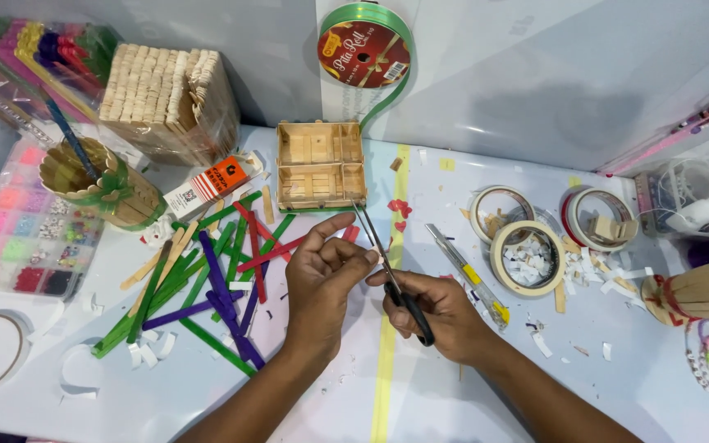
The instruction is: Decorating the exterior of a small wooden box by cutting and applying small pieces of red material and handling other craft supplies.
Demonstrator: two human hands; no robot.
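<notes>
Far left: bead organiser point(18, 238), stick cup point(100, 184), then loose coloured craft sticks point(207, 287). My L hand point(322, 275) is pinching a tiny white scrap, too small to ID. R hand point(441, 316) is closed thru the scissors point(391, 275) handles, blades parted, tips near the wooden tray point(320, 164). Tape rolls point(527, 256) to the right.
</notes>
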